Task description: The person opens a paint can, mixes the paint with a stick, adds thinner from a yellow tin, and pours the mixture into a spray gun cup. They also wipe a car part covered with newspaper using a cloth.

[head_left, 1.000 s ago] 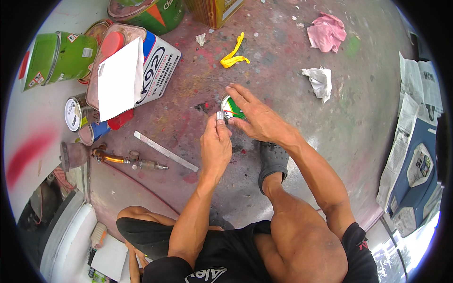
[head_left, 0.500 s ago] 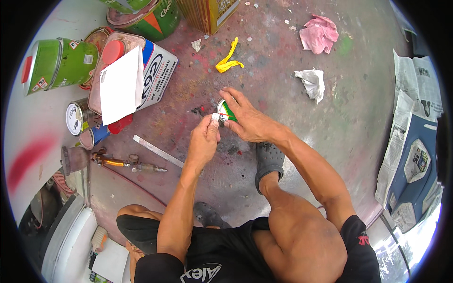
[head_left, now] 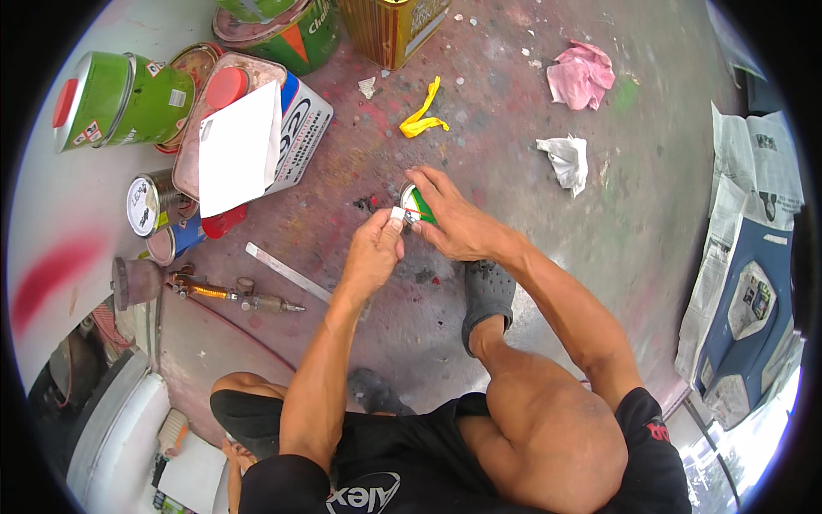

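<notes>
The stained floor (head_left: 505, 111) spreads all around a small green-and-white can (head_left: 417, 206), which both hands attend to. Far to the right of the can is a blue panel (head_left: 753, 274), partly covered with newspaper. To the can's left, and farther off from the person, stands a big rectangular tin (head_left: 300, 137) with a white sheet (head_left: 240, 150) over its top; a gold tin (head_left: 385, 34) stands well beyond the can. Left of the can and closer to the person lies a spray gun (head_left: 231, 291), with a flat metal strip (head_left: 287, 272) between the two. The right hand (head_left: 458, 221) curves round the can's right side, fingers at the far edge and thumb at the near one, holding it; whether the can rests on the floor I cannot tell. Beyond the can and to its right lie a pink cloth (head_left: 582, 75) and a smaller white cloth (head_left: 565, 163), while a yellow strip (head_left: 419, 122) lies straight beyond it. Just beside the can's left edge, the left hand (head_left: 375, 248) pinches a little white piece (head_left: 397, 212) between thumb and finger
</notes>
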`<state>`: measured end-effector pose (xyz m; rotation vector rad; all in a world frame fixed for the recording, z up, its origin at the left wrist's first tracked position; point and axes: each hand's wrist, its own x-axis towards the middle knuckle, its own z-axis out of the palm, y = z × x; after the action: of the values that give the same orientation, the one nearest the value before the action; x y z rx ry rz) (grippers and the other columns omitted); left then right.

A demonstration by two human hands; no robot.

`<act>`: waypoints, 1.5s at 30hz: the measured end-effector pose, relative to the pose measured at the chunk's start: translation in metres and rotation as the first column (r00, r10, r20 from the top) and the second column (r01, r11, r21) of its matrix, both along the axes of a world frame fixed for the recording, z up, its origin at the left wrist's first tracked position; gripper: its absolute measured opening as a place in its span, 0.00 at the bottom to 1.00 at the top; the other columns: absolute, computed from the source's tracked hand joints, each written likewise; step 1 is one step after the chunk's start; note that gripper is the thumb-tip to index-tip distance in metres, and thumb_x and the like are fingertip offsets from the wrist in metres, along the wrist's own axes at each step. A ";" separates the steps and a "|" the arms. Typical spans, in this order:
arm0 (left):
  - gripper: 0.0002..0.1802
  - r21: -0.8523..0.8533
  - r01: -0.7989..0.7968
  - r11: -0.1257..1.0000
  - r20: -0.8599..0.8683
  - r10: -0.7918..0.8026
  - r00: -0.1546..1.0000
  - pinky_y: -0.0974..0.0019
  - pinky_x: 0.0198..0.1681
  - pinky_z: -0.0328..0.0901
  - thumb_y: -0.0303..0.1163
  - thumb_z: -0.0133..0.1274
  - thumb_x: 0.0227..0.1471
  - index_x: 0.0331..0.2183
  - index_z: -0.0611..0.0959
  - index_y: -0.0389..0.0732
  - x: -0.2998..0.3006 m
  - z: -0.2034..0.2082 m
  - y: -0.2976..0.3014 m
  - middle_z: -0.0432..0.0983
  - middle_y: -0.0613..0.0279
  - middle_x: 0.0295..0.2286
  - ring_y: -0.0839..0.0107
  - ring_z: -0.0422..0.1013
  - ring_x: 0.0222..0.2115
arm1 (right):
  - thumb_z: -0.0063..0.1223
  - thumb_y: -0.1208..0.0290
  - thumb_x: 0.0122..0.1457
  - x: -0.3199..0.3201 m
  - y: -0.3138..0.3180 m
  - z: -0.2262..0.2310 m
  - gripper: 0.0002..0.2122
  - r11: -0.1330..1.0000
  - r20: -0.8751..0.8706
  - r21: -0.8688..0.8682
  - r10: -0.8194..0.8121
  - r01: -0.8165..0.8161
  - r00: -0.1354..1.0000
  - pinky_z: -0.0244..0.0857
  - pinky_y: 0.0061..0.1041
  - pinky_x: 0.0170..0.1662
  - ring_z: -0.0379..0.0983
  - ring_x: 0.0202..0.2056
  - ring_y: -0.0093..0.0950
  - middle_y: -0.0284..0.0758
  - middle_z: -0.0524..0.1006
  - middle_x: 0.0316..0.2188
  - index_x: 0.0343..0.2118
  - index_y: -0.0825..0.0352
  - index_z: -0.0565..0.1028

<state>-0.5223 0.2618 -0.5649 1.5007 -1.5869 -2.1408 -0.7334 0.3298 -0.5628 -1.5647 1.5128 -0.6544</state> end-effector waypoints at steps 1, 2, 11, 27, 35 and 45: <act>0.14 -0.008 0.001 1.000 0.017 -0.001 1.000 0.74 0.20 0.58 0.39 0.47 0.77 0.49 0.82 0.41 -0.003 -0.002 0.005 0.71 0.74 0.21 0.84 0.61 0.17 | 0.59 0.72 0.66 0.000 0.002 -0.001 0.38 1.000 -0.003 -0.016 -0.001 0.001 1.000 0.56 0.51 0.74 0.54 0.72 0.64 0.61 0.54 0.72 0.74 0.73 0.52; 0.14 -0.033 -0.024 0.999 0.012 0.025 1.000 0.74 0.20 0.57 0.40 0.47 0.77 0.48 0.82 0.41 -0.005 -0.004 0.008 0.71 0.74 0.22 0.85 0.61 0.17 | 0.59 0.72 0.66 0.000 0.003 -0.003 0.38 1.000 -0.007 -0.030 -0.003 0.003 1.000 0.56 0.51 0.74 0.54 0.72 0.64 0.61 0.54 0.72 0.74 0.73 0.52; 0.15 0.133 -0.022 0.991 -0.169 0.045 0.985 0.76 0.19 0.57 0.43 0.47 0.77 0.44 0.80 0.42 0.005 -0.014 0.002 0.74 0.71 0.24 0.85 0.62 0.17 | 0.58 0.74 0.65 0.001 0.000 0.003 0.38 1.000 0.026 0.019 -0.008 0.008 1.000 0.57 0.50 0.74 0.55 0.72 0.62 0.59 0.54 0.72 0.75 0.72 0.52; 0.14 -0.173 -0.090 0.981 0.024 0.096 0.995 0.73 0.18 0.56 0.39 0.45 0.77 0.42 0.80 0.43 -0.006 -0.013 0.022 0.72 0.72 0.21 0.83 0.61 0.16 | 0.58 0.71 0.66 0.007 -0.002 0.003 0.38 0.999 -0.004 0.039 -0.023 0.023 1.000 0.57 0.49 0.74 0.55 0.72 0.62 0.60 0.54 0.72 0.75 0.72 0.52; 0.14 0.077 -0.065 0.995 -0.060 0.070 0.996 0.74 0.19 0.57 0.41 0.46 0.77 0.42 0.80 0.43 -0.005 -0.005 0.008 0.72 0.72 0.22 0.84 0.61 0.16 | 0.58 0.70 0.65 0.001 0.002 0.002 0.38 0.999 -0.024 0.019 -0.027 0.028 0.999 0.57 0.49 0.74 0.56 0.72 0.62 0.60 0.55 0.72 0.75 0.73 0.53; 0.18 -0.136 -0.012 0.991 0.026 0.016 1.000 0.65 0.28 0.65 0.45 0.47 0.77 0.48 0.83 0.42 -0.005 -0.006 0.007 0.73 0.68 0.23 0.77 0.69 0.23 | 0.59 0.66 0.64 0.002 -0.002 0.011 0.40 0.996 -0.034 0.084 -0.033 0.035 0.999 0.56 0.50 0.74 0.57 0.71 0.62 0.60 0.54 0.74 0.75 0.71 0.54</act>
<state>-0.5271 0.2684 -0.5710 1.5003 -1.6878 -1.9690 -0.7315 0.3279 -0.5515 -1.4955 1.5745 -0.5787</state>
